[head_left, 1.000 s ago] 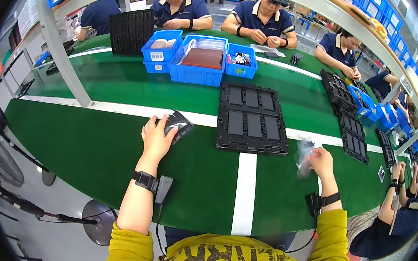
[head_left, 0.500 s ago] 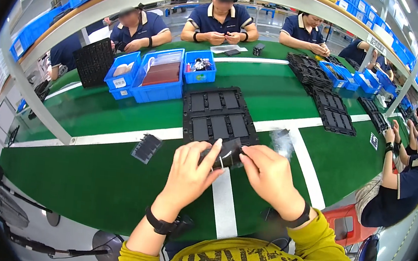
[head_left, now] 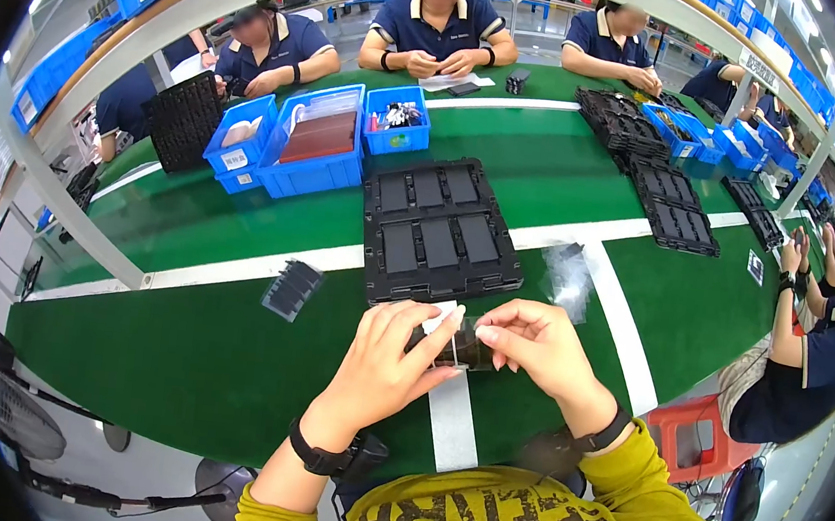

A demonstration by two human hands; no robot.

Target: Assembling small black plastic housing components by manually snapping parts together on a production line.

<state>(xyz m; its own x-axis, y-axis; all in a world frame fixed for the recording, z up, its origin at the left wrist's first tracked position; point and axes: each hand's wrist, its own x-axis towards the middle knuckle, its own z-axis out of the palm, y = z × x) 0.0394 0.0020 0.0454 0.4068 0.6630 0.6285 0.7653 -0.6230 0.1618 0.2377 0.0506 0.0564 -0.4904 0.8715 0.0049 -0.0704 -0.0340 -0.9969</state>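
Between my hands, just in front of the black tray, is a small dark, glossy flat piece (head_left: pixel 470 349) with a thin white line across it. My left hand (head_left: pixel 391 350) grips its left end between thumb and fingers, hiding part of it. The right hand (head_left: pixel 542 345) pinches at its far right edge with thumb and forefinger. The black tray (head_left: pixel 435 287) holds several dark rectangular panels in its pockets. Clear plastic film (head_left: pixel 568 280) lies to the right of the tray, and a dark striped sheet (head_left: pixel 292 290) to the left.
Blue bins (head_left: pixel 312 182) with brown sheets and small parts stand beyond the tray at the left. Stacked black trays (head_left: pixel 669 204) lie at the far right. A metal shelf post (head_left: pixel 77 193) rises at the left. Co-workers (head_left: pixel 437 36) sit across the table; another person (head_left: pixel 811 349) is at the right.
Both hands have come slightly nearer to me with the dark piece, away from the tray. The piece is turned to lie more level, and the tray's near edge shows more.
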